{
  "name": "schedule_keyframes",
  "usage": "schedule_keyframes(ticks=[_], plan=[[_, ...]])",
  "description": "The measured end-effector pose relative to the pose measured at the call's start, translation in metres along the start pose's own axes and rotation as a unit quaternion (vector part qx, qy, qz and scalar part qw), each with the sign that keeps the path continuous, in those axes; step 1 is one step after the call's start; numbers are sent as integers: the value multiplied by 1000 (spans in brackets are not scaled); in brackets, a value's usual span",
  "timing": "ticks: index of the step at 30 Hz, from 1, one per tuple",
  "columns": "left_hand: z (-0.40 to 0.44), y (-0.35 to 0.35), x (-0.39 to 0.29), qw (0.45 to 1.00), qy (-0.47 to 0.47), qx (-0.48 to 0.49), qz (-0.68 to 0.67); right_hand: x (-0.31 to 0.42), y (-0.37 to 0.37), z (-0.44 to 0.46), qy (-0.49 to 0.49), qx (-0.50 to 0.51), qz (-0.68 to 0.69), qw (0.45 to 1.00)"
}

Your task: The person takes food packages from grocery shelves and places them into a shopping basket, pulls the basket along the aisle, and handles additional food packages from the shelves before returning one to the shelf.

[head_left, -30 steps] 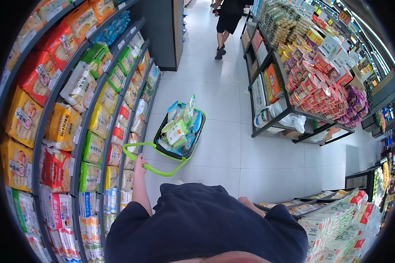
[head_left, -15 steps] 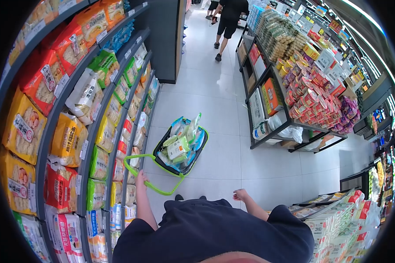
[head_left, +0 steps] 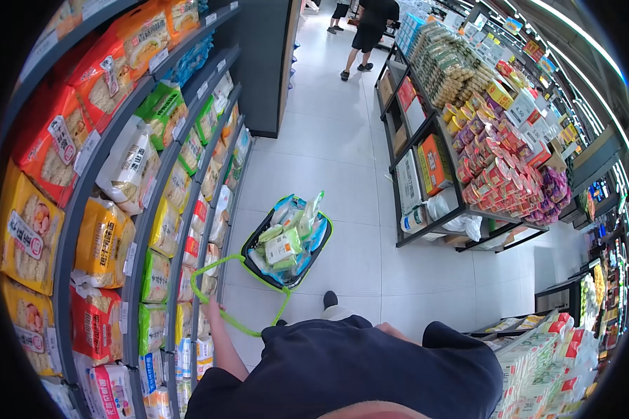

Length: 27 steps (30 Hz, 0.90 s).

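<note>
My left hand is closed around the bright green handle of a black shopping basket. The basket is tilted out ahead of me, low over the tiled floor; whether its base touches the floor I cannot tell. Inside lie several soft plastic packs, with a white and green pack on top and blue ones around it. My right hand is beside my dark shirt, mostly hidden by it, so its fingers cannot be made out.
Shelves of bagged noodles run close along my left. At right stands a black rack stacked with cup-shaped packs. Packaged goods are piled near my right side. A person in black walks up the tiled aisle.
I have stepped forward, and one shoe now shows ahead of my shirt. My right hand has swung back against my body. The left hand keeps the basket handle.
</note>
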<state>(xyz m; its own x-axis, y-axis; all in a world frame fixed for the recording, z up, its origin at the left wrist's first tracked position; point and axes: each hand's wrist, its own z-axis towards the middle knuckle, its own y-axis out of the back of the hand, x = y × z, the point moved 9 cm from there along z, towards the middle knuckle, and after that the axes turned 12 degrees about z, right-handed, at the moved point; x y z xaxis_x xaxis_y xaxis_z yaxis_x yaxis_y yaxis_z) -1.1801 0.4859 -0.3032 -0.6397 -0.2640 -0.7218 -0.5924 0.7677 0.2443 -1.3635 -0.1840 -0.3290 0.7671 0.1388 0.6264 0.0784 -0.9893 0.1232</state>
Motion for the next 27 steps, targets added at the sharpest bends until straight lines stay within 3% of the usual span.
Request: schedule_keyframes(ticks=[1,3,5,7,9,11,14,16,18,20,24,27], plan=[[17,8,10,1000,-18,-18,-6,20,4,12,0,1,0,1000],[72,33,49,994,-6,-50,93,32,19,45,-181,-41,-30,982],[72,77,50,896,-117,-307,299,73,36,62,-215,-113,27,970],[36,77,42,893,-11,-256,370,111,56,99,-203,-90,13,975],[-13,68,19,825,75,-258,498,124,81,122,-193,-66,-1,979],[-26,64,30,782,81,-336,519,155,114,163,-150,-30,-33,988],[-38,18,41,810,120,-323,474,183,168,196,-167,-29,-20,985],[-12,-43,44,830,24,-242,502,206,204,214,-161,-28,-15,987],[-21,-127,68,943,83,-46,319,218,240,235,-173,-37,-19,984],[-40,-212,73,975,84,48,200,226,269,254,-189,-46,-23,981],[-92,-350,32,962,68,194,181,249,294,273,-186,-92,-4,978],[-87,-418,13,938,-2,247,242,266,276,285,-189,-89,-7,978]])
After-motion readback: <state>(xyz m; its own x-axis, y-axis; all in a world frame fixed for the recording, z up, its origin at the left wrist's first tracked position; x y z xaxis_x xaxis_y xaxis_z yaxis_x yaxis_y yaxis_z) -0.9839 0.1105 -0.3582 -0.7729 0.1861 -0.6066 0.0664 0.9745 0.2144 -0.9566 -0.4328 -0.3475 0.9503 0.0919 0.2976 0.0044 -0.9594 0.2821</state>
